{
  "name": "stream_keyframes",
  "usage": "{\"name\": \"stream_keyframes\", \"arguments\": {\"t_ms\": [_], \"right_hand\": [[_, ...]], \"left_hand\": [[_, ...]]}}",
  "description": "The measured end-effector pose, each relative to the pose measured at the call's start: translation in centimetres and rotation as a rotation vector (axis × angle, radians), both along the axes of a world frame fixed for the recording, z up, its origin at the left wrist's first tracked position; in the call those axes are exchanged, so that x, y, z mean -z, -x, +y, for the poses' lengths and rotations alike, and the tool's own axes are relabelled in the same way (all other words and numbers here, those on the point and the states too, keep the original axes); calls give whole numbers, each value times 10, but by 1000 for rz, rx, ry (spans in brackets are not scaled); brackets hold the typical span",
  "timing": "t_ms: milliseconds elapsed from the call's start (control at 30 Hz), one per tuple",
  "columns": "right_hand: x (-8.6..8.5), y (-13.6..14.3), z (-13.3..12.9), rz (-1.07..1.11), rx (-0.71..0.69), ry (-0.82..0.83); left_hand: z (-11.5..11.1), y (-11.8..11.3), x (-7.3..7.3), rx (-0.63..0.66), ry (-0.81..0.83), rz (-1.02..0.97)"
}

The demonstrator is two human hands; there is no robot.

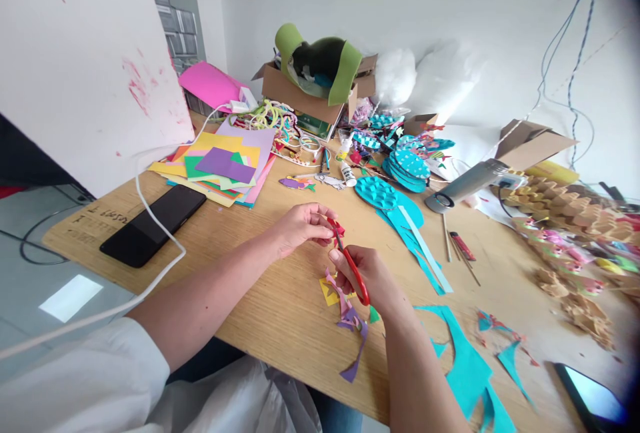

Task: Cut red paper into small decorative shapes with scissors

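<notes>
Left fingers pinch red paper piece, probably light, flimsy, best edge-held; right fingers grip red-handled scissors.

Scissors with glossy red handles: slant just below and right of the frame's centre, handle end toward the lower right, slim dark blades pointing up and left. Small red piece: sits at the blades, just above and right of them, partly covered, bright and crumpled-looking; too small for its outline to be told.
</notes>
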State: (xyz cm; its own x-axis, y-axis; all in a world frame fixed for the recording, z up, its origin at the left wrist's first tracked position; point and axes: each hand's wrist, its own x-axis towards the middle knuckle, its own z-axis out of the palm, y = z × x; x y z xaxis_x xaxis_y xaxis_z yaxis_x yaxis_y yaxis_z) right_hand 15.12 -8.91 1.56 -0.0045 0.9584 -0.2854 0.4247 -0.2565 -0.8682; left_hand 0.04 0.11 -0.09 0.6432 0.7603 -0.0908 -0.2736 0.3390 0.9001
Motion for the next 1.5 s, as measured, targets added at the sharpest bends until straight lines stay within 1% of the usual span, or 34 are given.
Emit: {"name": "stream_keyframes", "arguments": {"t_ms": [200,300,633,833,1100,1400,1500], "right_hand": [[1,0,0,-12,-21,-18],[1,-1,0,-14,-30,-2],[-1,0,-1,7,-24,-15],[-1,0,0,-36,-12,-3],[2,-1,0,-22,-24,-10],[-3,0,-1,-57,-23,0],[-3,1,0,-51,-10,-7]], "left_hand": [[0,0,1,17,-20,22],[1,1,2,27,-29,27],[-1,1,-2,40,-13,37],[-1,1,0,10,3,23],[0,1,1,25,-12,36],[1,3,0,1,-11,25],[1,2,2,19,-3,27]]}}
